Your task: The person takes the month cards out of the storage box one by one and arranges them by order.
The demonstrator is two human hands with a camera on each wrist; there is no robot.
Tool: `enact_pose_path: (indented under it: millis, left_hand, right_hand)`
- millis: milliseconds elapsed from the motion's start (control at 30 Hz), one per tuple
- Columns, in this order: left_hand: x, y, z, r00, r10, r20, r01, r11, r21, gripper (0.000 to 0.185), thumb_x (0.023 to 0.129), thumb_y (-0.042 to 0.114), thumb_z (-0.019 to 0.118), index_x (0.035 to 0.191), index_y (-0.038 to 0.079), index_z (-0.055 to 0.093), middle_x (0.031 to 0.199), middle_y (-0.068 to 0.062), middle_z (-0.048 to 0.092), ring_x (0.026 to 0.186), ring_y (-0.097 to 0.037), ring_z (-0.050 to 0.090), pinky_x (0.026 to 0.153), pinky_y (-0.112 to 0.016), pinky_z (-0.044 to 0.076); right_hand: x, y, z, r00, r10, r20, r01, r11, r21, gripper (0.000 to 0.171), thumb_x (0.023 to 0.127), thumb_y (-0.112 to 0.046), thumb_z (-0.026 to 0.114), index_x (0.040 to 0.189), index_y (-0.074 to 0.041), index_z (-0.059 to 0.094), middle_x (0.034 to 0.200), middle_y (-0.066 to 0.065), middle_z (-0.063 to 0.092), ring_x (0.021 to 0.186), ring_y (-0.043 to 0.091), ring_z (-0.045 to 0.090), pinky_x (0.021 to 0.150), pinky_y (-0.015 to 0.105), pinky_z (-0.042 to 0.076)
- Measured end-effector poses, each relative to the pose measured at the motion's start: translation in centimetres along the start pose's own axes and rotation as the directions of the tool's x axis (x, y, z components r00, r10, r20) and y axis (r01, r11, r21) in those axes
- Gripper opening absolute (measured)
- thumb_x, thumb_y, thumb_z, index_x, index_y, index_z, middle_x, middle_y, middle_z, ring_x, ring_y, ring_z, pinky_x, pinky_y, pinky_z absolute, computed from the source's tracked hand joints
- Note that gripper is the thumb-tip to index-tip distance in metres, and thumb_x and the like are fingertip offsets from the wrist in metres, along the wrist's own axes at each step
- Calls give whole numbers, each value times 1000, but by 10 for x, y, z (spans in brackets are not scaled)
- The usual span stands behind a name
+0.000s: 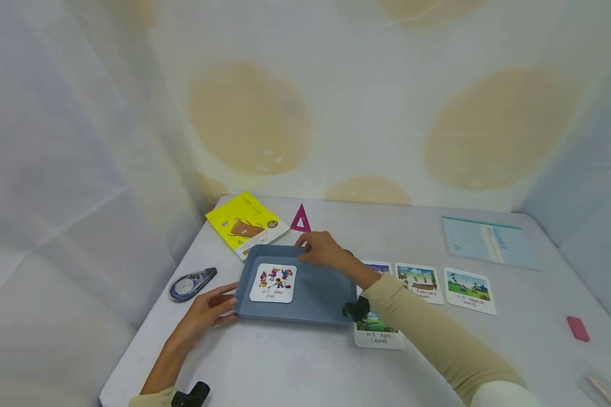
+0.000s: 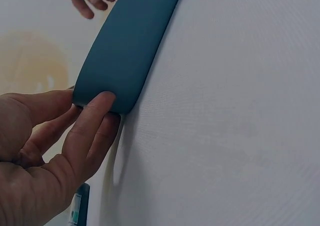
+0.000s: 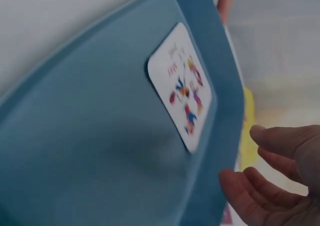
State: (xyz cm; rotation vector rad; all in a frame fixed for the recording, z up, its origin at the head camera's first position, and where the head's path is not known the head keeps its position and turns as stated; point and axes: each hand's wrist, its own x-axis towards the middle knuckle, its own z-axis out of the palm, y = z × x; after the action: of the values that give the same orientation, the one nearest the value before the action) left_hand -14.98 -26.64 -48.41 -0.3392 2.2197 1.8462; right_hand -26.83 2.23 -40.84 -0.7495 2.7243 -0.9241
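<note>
A blue-grey tray lies on the table, and a white picture card marked "May" sits at its left side. My left hand holds the tray's left end; in the left wrist view, fingers bend around its corner. Over the tray's far rim, my right hand has its fingers loosely bent and nothing between them. The right wrist view has that hand beside the tray wall, apart from the May card. An April card lies at the tray's near right corner, partly behind the right sleeve.
A February card and a March card lie to the right, with another card partly hidden by my arm. Behind the tray are a yellow book and a pink triangle. Correction tape, a clear pouch and a pink eraser lie farther out.
</note>
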Motion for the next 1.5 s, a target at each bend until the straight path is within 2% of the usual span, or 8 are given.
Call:
enact_pose_path:
  millis: [200,367,600,800,1000,1200,1367,1500]
  left_hand:
    - [1,2,4,999,22,32,-22,1000,-5,50,91,11,63,139,12,49,132,-22,51,107,-27,61,85,-37,56]
    - [-1,3,10,999,19,34,-19,1000,-3,49,91,11,64,138,12,50,130,-22,52,105,-27,62,84,-37,56]
    - [-3,5,11,999,17,36,-18,1000,8,49,91,11,64,138,12,50,130,-21,53,105,-27,62,84,-37,56]
    - [-2,5,11,999,14,50,-14,1000,6,49,91,10,63,138,12,50,131,-22,52,105,-28,61,84,-38,56]
    - [3,6,12,999,9,46,-9,1000,11,48,90,11,64,137,15,52,130,-19,53,105,-26,62,83,-36,56]
    - [5,7,10,998,18,68,-19,1000,12,50,90,11,64,138,13,50,131,-20,51,108,-27,60,84,-36,56]
    - [5,5,5,997,19,72,-19,1000,-7,50,90,11,64,138,12,49,131,-21,51,108,-27,60,85,-37,56]
    - [4,2,2,996,27,85,-25,999,-21,51,91,12,64,139,11,48,132,-21,49,109,-27,59,86,-37,55]
  right_hand:
    - [28,-7,40,990,93,105,-89,995,-43,44,79,-23,77,118,-7,63,110,6,65,92,18,56,79,28,55]
    - [31,-4,56,977,160,143,-145,984,-106,51,75,-24,82,117,-4,62,109,8,64,90,19,57,80,30,55]
    - [24,1,59,986,147,82,-136,983,-124,39,73,-15,83,107,-2,68,102,9,66,83,18,55,73,29,55]
    - [19,4,54,994,103,26,-101,991,-87,33,72,-7,82,102,-3,70,103,9,66,92,20,58,80,30,55]
    - [12,5,33,990,137,45,-138,990,29,21,78,-4,76,98,-8,72,87,4,67,75,19,60,64,23,56]
    - [-7,13,-7,984,170,45,-176,969,174,18,84,-4,70,101,-9,72,86,6,66,73,22,63,62,26,59]
    - [-40,34,-59,986,164,15,-163,966,199,20,86,-3,66,105,-8,71,91,10,66,76,23,64,66,33,60]
    - [-82,70,-102,982,186,32,-188,967,172,22,89,-2,62,109,-5,67,93,12,63,78,22,64,68,34,60]
